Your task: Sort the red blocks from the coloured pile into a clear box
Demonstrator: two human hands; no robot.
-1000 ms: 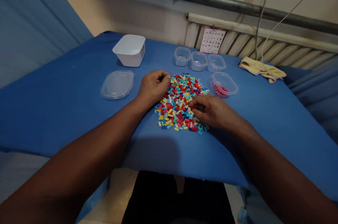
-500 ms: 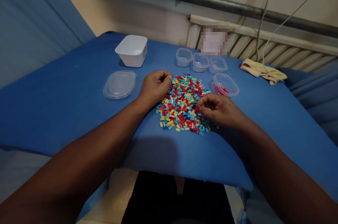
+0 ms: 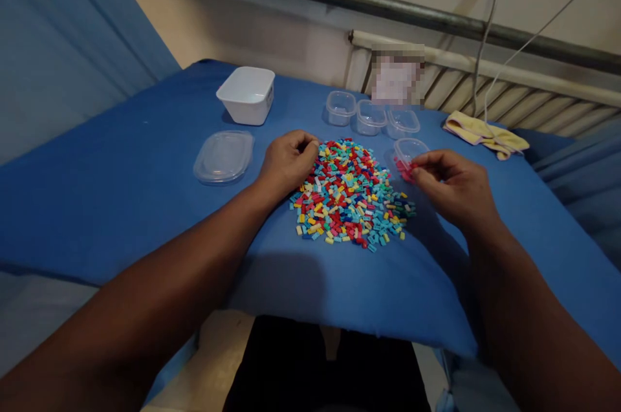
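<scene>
A pile of small toy bricks (image 3: 344, 195) in red, light blue, yellow, dark blue and green lies on the blue cloth. My left hand (image 3: 290, 163) rests at the pile's upper left edge, its thumb and fingers curled together; whatever they hold is hidden. Over the near side of a clear plastic tub (image 3: 410, 148) is my right hand (image 3: 456, 189), thumb and forefinger pinched on what looks like a red toy brick (image 3: 414, 167). More red bricks (image 3: 402, 169) show inside that tub, partly covered by the fingers.
Behind the pile stand three more clear tubs (image 3: 341, 108) in a row. To the left are a white plastic bin (image 3: 247, 98) and a clear lid (image 3: 224, 156). A yellow cloth (image 3: 485, 134) lies at the back right, under a hanging cable. A radiator (image 3: 451, 72) lines the wall.
My right hand has moved right and away from me, from the pile's right side to the tub with red bricks. My left hand stays at the pile's edge.
</scene>
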